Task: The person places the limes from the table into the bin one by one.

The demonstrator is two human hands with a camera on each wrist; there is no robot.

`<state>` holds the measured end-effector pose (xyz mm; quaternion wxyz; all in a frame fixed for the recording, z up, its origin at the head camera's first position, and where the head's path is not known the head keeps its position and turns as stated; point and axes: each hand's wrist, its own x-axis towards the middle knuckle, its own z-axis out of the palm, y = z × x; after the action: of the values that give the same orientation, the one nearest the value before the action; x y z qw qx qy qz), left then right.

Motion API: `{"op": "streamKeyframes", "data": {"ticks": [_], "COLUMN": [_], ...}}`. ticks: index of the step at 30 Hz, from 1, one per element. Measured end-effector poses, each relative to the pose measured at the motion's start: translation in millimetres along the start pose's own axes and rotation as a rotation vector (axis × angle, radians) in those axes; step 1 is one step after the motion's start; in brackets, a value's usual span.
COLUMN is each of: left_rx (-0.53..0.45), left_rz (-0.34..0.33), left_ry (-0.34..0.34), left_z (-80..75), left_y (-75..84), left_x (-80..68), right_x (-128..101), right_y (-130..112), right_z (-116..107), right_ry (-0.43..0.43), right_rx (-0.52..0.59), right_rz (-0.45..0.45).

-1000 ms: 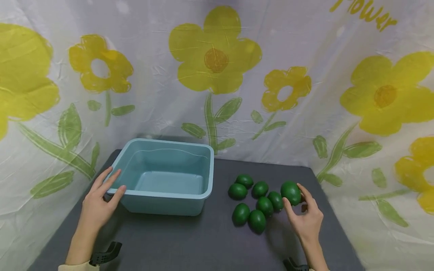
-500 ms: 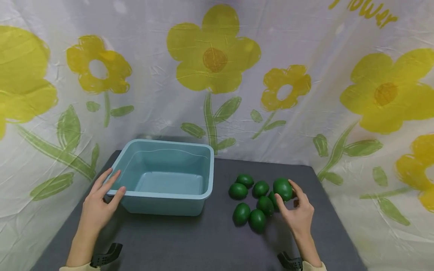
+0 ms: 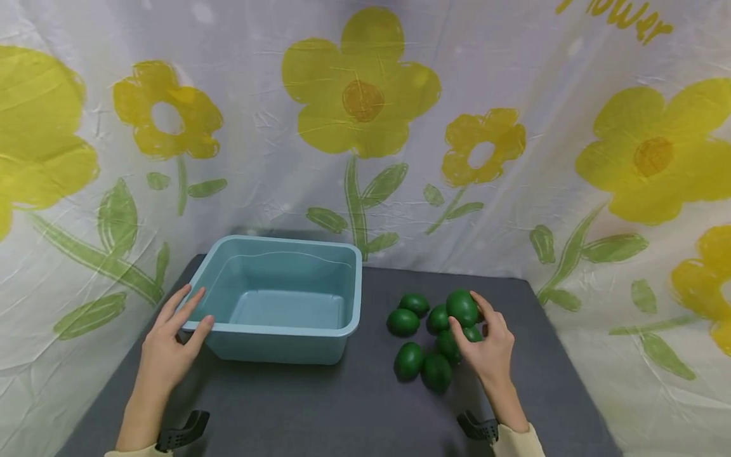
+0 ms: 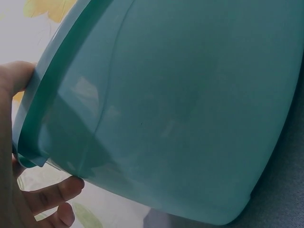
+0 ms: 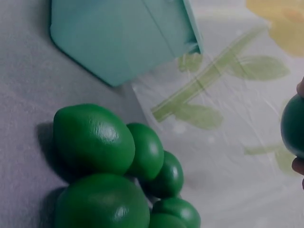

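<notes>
My left hand (image 3: 167, 346) rests at the front left corner of a light blue plastic basin (image 3: 274, 346), its fingers spread and nearly straight over the rim. In the left wrist view, the thumb crosses the rim while other fingers (image 4: 54, 194) sit outside the side wall. My right hand (image 3: 490, 346) pinches a glossy green lime (image 3: 461, 308) between thumb and fingers, raised over the other limes. Several more limes (image 3: 408, 362) lie in a loose cluster on the table, some partly hidden behind the held lime and the hand. The basin's inside holds nothing.
A dark grey tabletop (image 3: 274, 412) carries the basin on the left and the limes on the right. Behind it hangs a white cloth (image 3: 257, 184) printed with yellow flowers. Each wrist wears a black band (image 3: 184, 431).
My right hand has carried the held lime leftward and slightly farther back, from beside the cluster to over it. My left hand and the basin have stayed in place.
</notes>
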<state>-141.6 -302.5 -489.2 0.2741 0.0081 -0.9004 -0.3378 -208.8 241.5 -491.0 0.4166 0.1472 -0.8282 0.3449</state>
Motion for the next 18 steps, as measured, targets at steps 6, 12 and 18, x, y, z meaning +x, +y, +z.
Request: {"op": "streamKeyframes", "data": {"ticks": [6,12,18], "left_rx": [-0.011,-0.013,-0.016], "left_rz": [-0.005,0.001,-0.014], "left_ry": [0.002,0.013,0.001], "left_z": [1.5,0.1,0.2], "left_y": [-0.9,-0.1,-1.4], "left_x": [0.5,0.7,-3.8], "right_x": [5.0,12.1,19.8], "right_y": [-5.4,-11.3,-18.6], "right_z": [10.5,22.6,33.5], "right_ry": [-0.002,-0.006,-0.014], "right_rx": [0.025,0.038,0.064], "right_rz": [0.019,0.044,0.043]}}
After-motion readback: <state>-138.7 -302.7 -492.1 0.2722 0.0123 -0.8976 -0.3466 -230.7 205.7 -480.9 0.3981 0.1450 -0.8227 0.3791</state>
